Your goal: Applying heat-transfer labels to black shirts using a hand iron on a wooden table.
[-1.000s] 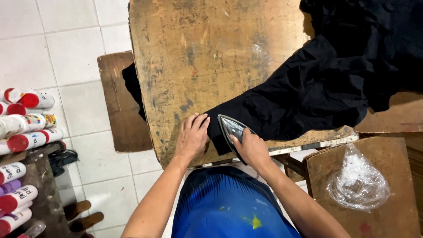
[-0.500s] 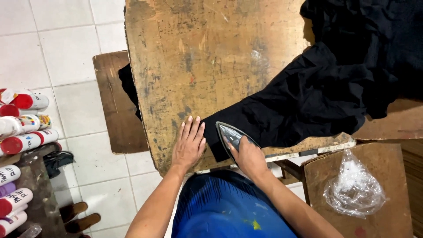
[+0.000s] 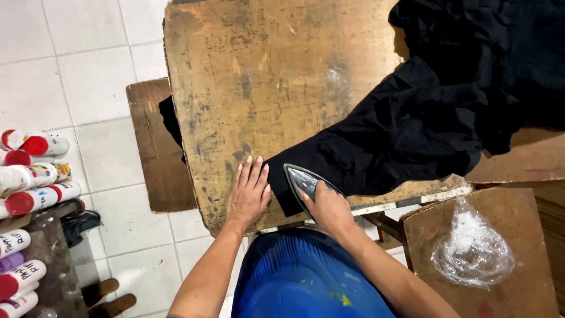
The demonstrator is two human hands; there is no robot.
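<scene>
At the table's (image 3: pixel 235 76) near edge, the right hand (image 3: pixel 329 209) grips the iron (image 3: pixel 301 179), nose pointing away over the black garment's (image 3: pixel 400 135) near end, while the left hand (image 3: pixel 249 193) lies open and flat just left of it.

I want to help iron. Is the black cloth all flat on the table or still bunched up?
Mostly bunched up. The black cloth lies wrinkled in folds across the wooden table; only its near corner lies flat under the iron.
</scene>
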